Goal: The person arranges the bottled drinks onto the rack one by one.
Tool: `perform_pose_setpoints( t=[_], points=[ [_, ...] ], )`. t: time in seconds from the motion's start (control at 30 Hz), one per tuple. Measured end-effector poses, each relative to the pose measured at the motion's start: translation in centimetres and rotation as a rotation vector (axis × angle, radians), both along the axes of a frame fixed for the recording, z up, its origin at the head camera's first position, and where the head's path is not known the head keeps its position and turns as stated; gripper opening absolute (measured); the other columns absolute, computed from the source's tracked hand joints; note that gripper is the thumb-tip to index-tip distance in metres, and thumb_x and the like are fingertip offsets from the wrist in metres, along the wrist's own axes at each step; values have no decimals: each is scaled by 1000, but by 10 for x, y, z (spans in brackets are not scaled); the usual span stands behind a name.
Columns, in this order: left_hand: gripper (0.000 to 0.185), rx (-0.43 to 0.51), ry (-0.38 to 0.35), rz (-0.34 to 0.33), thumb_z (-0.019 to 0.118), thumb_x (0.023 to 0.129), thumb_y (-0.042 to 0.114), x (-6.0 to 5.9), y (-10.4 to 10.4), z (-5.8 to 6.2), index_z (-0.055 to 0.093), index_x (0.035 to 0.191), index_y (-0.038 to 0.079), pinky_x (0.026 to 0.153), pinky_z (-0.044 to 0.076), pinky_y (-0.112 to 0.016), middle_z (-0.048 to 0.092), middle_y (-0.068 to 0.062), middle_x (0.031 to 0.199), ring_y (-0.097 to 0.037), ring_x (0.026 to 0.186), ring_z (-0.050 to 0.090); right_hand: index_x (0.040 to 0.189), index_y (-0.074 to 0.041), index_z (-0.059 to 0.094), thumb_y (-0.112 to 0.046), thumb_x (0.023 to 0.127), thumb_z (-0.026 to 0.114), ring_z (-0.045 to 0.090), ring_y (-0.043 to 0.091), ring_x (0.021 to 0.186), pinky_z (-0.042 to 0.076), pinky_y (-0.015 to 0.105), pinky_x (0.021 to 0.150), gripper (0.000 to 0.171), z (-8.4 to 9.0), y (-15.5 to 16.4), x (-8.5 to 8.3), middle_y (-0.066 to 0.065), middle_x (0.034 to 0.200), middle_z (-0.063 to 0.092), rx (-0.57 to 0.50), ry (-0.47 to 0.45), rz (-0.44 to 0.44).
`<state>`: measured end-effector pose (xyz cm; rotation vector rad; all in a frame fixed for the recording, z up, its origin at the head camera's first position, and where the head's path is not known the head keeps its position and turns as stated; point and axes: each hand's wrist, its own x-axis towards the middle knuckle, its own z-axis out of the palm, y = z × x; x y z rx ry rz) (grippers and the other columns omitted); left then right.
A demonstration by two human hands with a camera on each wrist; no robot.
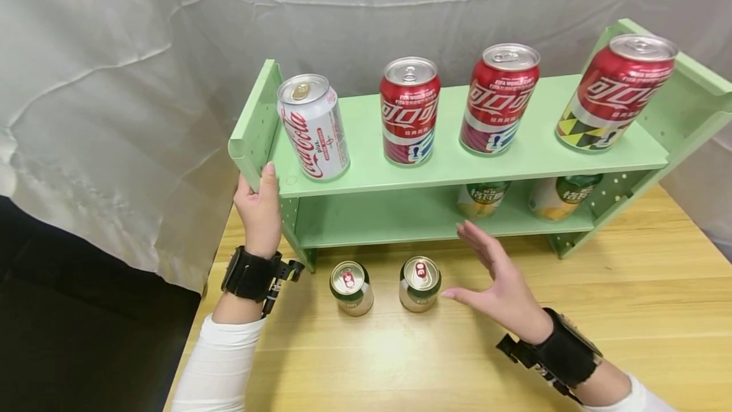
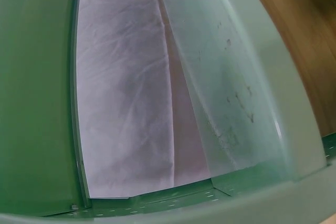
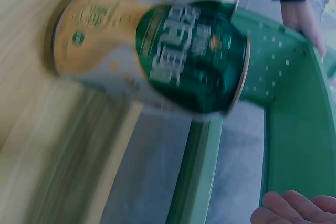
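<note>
A light green two-level shelf (image 1: pixel 400 215) stands on a wooden table (image 1: pixel 657 285). My left hand (image 1: pixel 258 208) grips its left side panel (image 2: pixel 31 103), thumb on the front edge. My right hand (image 1: pixel 492 272) hovers open with straight fingers (image 3: pixel 294 211) and holds nothing. It is just right of the nearer of two green-topped cans (image 1: pixel 420 283) (image 1: pixel 351 287) standing in front of the shelf. In the right wrist view that can (image 3: pixel 178 61) is blurred. Two more green-and-yellow cans (image 1: pixel 483 198) (image 1: pixel 563 196) stand on the lower level at the right.
On the top level stand a white Coca-Cola can (image 1: pixel 313 127) and three red cans (image 1: pixel 409 111) (image 1: pixel 500 99) (image 1: pixel 614 92). The lower level's left half is bare. A white cloth (image 1: pixel 143 81) hangs behind and to the left. The table's left edge lies near my left forearm.
</note>
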<state>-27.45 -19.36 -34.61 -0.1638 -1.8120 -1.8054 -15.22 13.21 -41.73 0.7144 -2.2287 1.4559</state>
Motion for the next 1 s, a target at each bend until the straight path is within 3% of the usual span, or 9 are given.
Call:
perform_pose_setpoints(
  t=[0.13, 0.37, 0.53, 0.6, 0.8, 1.0],
  points=[
    [39, 4, 10, -6, 52, 97, 13, 0, 0, 0, 49, 135, 6, 105, 41, -30, 53, -10, 137, -14, 115, 51, 144, 6, 26, 5, 54, 85, 37, 7, 133, 29, 17, 109, 108, -2, -10, 2, 30, 140, 39, 19, -25, 33],
    [39, -3, 23, -5, 52, 97, 12, 0, -1, 0, 49, 135, 5, 102, 43, -29, 54, -11, 135, -12, 107, 52, 144, 5, 28, 0, 58, 86, 37, 6, 133, 29, 17, 110, 104, -4, -25, 2, 26, 140, 42, 30, -64, 53],
    [39, -6, 10, -2, 52, 97, 14, 1, 1, 1, 50, 135, 8, 75, 48, -18, 56, -12, 132, -6, 75, 48, 142, 3, 32, -3, 57, 87, 39, 5, 131, 29, 17, 110, 101, -1, -33, 0, 22, 138, 47, 37, -79, 39],
    [39, -1, 14, -6, 52, 97, 14, 1, 1, 2, 50, 135, 8, 70, 47, -18, 56, -12, 132, -6, 69, 44, 141, 3, 34, -4, 57, 88, 40, 5, 129, 29, 18, 110, 100, -1, -36, -1, 21, 137, 48, 37, -78, 38],
    [39, 11, 35, -16, 52, 96, 12, 0, 2, 3, 50, 135, 6, 92, 46, -24, 53, -12, 136, -12, 94, 51, 138, 0, 40, -9, 57, 89, 45, 14, 126, 32, 18, 108, 96, -4, -42, -6, 18, 134, 52, 52, -51, 37],
    [39, 12, 25, -5, 52, 96, 12, 1, 1, 1, 50, 135, 6, 101, 44, -28, 53, -10, 136, -14, 109, 52, 136, -2, 44, -12, 56, 90, 49, 20, 122, 33, 16, 105, 94, -11, -43, -9, 15, 132, 54, 87, -21, 16]
  ],
)
